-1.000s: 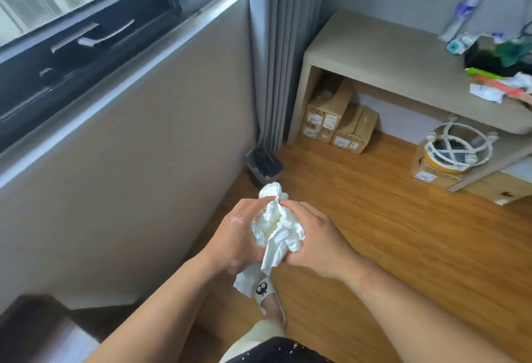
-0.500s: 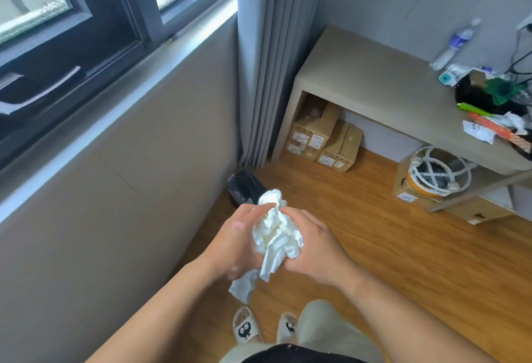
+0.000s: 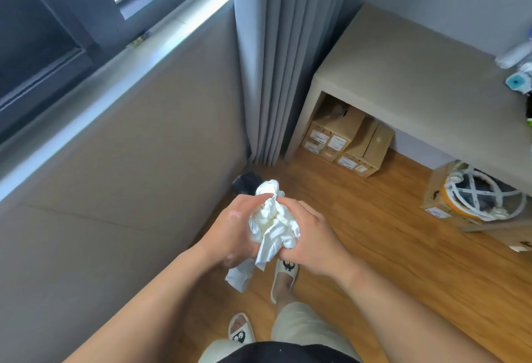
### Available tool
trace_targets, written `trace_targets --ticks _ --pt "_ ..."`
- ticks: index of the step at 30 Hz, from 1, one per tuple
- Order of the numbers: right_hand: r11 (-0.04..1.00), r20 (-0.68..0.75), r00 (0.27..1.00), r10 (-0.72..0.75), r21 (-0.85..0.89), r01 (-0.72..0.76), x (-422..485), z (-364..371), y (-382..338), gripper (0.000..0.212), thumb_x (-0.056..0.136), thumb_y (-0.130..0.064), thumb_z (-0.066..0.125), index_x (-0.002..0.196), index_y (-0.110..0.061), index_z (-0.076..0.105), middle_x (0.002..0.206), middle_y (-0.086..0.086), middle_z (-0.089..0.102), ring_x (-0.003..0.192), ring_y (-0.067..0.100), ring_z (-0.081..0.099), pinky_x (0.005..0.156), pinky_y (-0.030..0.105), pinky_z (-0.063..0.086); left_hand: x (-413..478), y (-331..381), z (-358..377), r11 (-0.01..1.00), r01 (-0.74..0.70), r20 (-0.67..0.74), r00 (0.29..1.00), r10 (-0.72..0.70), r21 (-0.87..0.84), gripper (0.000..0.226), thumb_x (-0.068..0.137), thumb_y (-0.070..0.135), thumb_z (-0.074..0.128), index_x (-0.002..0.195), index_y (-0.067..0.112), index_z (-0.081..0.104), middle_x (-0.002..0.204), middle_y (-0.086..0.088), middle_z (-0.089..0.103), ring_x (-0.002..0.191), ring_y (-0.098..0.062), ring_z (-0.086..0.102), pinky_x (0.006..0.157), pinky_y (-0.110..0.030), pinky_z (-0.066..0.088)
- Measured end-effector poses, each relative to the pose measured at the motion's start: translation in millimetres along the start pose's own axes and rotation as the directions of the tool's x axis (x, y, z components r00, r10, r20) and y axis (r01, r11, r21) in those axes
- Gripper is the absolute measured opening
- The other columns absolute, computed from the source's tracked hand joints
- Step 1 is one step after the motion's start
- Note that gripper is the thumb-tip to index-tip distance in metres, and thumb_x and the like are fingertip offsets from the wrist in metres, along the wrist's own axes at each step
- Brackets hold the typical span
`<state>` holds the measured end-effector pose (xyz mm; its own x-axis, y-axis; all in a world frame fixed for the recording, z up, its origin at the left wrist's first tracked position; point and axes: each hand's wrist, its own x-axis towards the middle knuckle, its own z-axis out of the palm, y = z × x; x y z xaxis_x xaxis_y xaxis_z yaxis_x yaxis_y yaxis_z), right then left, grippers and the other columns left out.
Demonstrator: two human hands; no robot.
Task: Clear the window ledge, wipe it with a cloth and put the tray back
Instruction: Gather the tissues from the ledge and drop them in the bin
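Observation:
A crumpled white cloth (image 3: 273, 224) is bunched between both my hands at waist height above the wooden floor. My left hand (image 3: 233, 227) grips its left side, and a loose corner hangs down below that hand. My right hand (image 3: 311, 233) grips the right side, fingers curled into the folds. The pale window ledge (image 3: 121, 75) runs diagonally at upper left under the dark window frame, well above and left of my hands. No tray shows in this view.
A grey curtain (image 3: 276, 60) hangs in the corner. A small dark bin (image 3: 244, 183) sits at its foot. A beige desk (image 3: 417, 80) at right has cardboard boxes (image 3: 345, 144) under it and a fan guard on a box (image 3: 478, 195). My slippered feet (image 3: 283, 273) stand below.
The view has swung right and down along the wall, so the window handles have left the frame. Both hands keep holding the bunched cloth in much the same grip.

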<state>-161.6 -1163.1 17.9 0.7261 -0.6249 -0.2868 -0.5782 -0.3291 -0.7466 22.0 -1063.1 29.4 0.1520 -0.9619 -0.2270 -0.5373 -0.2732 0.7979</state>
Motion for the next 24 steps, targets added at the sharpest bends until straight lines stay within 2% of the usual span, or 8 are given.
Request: trace_targets --ticks 5,7,11,14,19,21,23,24 --pt "1.0 0.109 0.994 -0.015 -0.007 0.016 65 -25 39 0.088 0.067 -0.029 0.084 0.145 -0.037 0.044 0.121 -0.018 0.051 0.108 0.007 0.053 0.086 0.015 0.041 62 1 8 0.991 0.127 -0.011 0.992 -0.128 -0.037 0.081 0.062 0.044 0.086 0.135 0.041 0.05 0.125 0.015 0.049 0.117 -0.01 0.052 0.1 -0.023 0.044" --pt "1.0 0.146 0.989 -0.019 -0.002 0.019 91 -31 53 0.087 0.067 -0.027 0.084 0.144 -0.037 0.045 0.121 -0.017 0.052 0.108 0.007 0.053 0.086 0.012 0.039 85 -7 12 0.986 0.165 -0.028 0.986 -0.166 -0.028 0.082 0.065 0.037 0.09 0.138 0.033 0.053 0.124 0.015 0.05 0.116 -0.01 0.053 0.1 -0.025 0.044" --pt "0.999 0.198 0.98 -0.014 0.034 0.007 142 -29 85 0.081 0.068 -0.024 0.081 0.139 -0.042 0.047 0.113 -0.021 0.052 0.103 0.0 0.05 0.082 0.003 0.035 129 -38 23 0.968 0.249 -0.029 0.968 -0.25 -0.017 0.072 0.069 0.021 0.091 0.133 0.022 0.058 0.111 0.023 0.049 0.107 -0.006 0.053 0.088 -0.01 0.04" --pt "0.998 0.226 0.974 -0.002 0.057 -0.011 174 -8 116 0.081 0.067 -0.027 0.083 0.137 -0.045 0.046 0.114 -0.02 0.052 0.104 0.001 0.053 0.082 0.004 0.037 157 -81 38 0.955 0.294 0.004 0.956 -0.294 -0.034 0.07 0.071 0.021 0.091 0.13 0.035 0.055 0.11 0.03 0.046 0.105 -0.002 0.054 0.081 0.002 0.037" --pt "0.992 0.243 0.97 0.026 0.11 -0.054 239 71 210 0.086 0.065 -0.032 0.089 0.14 -0.04 0.047 0.118 -0.019 0.053 0.11 0.007 0.056 0.097 0.024 0.047 213 -193 94 0.943 0.327 0.1 0.942 -0.32 -0.065 0.068 0.076 0.015 0.086 0.113 0.055 0.045 0.104 0.035 0.053 0.105 0.025 0.049 0.084 0.001 0.04" --pt "0.985 0.228 0.973 0.032 0.159 -0.07 263 111 252 0.086 0.063 -0.034 0.093 0.135 -0.044 0.049 0.12 -0.019 0.056 0.111 0.006 0.058 0.098 0.027 0.05 232 -247 118 0.929 0.365 0.121 0.927 -0.355 -0.069 0.065 0.075 0.013 0.088 0.118 0.048 0.054 0.106 0.032 0.065 0.105 0.014 0.06 0.086 -0.009 0.048" --pt "0.975 0.219 0.974 0.051 0.199 -0.096 286 151 292 0.088 0.061 -0.036 0.096 0.135 -0.045 0.05 0.123 -0.02 0.059 0.113 0.002 0.059 0.098 0.026 0.051 250 -301 140 0.911 0.412 0.17 0.899 -0.404 -0.018 0.06 0.072 0.022 0.088 0.123 0.035 0.06 0.109 0.022 0.069 0.105 -0.004 0.067 0.085 -0.019 0.051" --pt "0.972 0.214 0.975 0.056 0.21 -0.102 296 169 309 0.089 0.061 -0.036 0.097 0.136 -0.043 0.05 0.125 -0.02 0.059 0.113 0.001 0.059 0.097 0.025 0.051 259 -325 150 0.91 0.414 0.19 0.893 -0.407 0.007 0.057 0.072 0.026 0.087 0.122 0.032 0.059 0.108 0.019 0.069 0.102 -0.006 0.068 0.082 -0.019 0.05"
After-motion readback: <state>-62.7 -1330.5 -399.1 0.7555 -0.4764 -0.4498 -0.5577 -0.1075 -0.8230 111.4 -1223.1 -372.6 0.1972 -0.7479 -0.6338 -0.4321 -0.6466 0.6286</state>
